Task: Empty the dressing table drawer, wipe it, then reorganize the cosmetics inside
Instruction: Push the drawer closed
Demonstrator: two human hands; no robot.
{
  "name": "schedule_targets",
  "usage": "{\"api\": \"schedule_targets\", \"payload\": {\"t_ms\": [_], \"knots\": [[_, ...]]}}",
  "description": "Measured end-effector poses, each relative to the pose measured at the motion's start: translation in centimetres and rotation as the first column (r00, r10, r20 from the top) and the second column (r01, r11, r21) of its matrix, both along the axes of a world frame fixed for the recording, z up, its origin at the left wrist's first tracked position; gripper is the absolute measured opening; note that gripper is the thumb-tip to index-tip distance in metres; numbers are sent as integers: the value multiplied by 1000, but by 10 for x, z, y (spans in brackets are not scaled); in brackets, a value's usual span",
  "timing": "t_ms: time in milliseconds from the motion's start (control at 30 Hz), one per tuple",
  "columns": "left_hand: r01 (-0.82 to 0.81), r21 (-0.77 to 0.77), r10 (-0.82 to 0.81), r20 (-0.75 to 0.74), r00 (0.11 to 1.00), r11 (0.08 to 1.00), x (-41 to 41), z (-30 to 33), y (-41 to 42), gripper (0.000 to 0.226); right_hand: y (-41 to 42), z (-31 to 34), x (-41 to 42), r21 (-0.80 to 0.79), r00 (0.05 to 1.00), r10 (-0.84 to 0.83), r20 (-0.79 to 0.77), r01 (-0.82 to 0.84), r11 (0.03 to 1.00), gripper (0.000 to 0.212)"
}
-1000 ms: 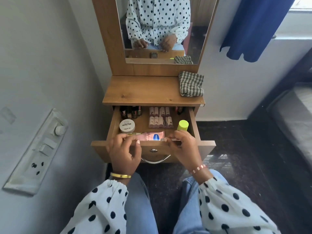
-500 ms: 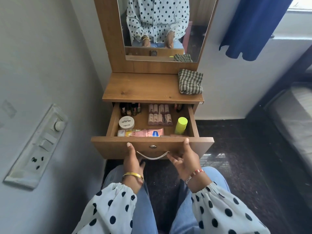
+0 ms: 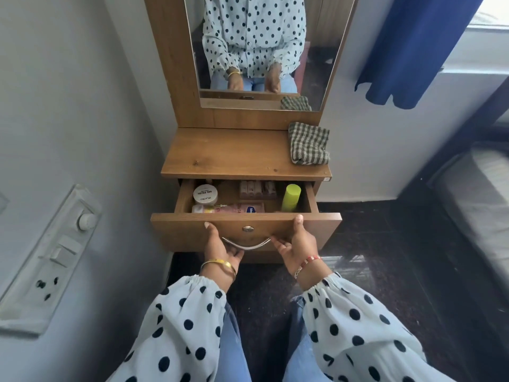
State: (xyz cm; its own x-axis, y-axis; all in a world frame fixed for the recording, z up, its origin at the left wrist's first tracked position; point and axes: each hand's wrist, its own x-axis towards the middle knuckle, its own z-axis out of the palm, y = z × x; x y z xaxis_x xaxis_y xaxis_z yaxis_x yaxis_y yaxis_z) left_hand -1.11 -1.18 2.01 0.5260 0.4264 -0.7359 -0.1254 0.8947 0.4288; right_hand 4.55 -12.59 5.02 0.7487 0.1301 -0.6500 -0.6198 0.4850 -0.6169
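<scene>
- Head view: partly open drawer of the wooden dressing table, front panel nearest the camera, tabletop overhanging the drawer's rear half.
- Left hand against the drawer front, left of the round knob; thumb straight up to the top edge, fingers curled under the curved metal handle, gripping it.
- Right hand against the drawer front, right of the knob; thumb tip up at the top edge, fingers loosely bent, tips close to the handle's right end; contact with the handle cannot be told.
- Inside the drawer, at the left wall: white round jar with a printed lid.
- Just behind the drawer front: pink tube lying flat on its side, its white cap end toward the left wall.
- Near the drawer's right wall: yellow-green bottle, upright, tilted a little.
- At the drawer's middle, half under the tabletop: a row of small pinkish cosmetics, too shadowed to tell apart.
- On the tabletop above the drawer's right corner: folded checked cloth, beside the mirror frame.
- On the wall left of the drawer: white switch panel.
- Right of the drawer, up high: blue curtain.
</scene>
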Motion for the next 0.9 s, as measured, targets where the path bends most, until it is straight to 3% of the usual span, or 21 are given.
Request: {"api": "schedule_targets", "payload": {"t_ms": [333, 700, 900], "knots": [[34, -3, -33, 5, 999, 999, 45, 1, 21, 71, 23, -5, 45, -3, 1000, -21, 3, 21, 1000, 51], [110, 6, -110, 52, 992, 994, 81, 0, 48, 47, 34, -7, 83, 152, 996, -56, -72, 66, 986, 20], [118, 27, -119, 34, 992, 993, 94, -2, 54, 38, 43, -3, 98, 171, 997, -23, -73, 35, 985, 17]]}}
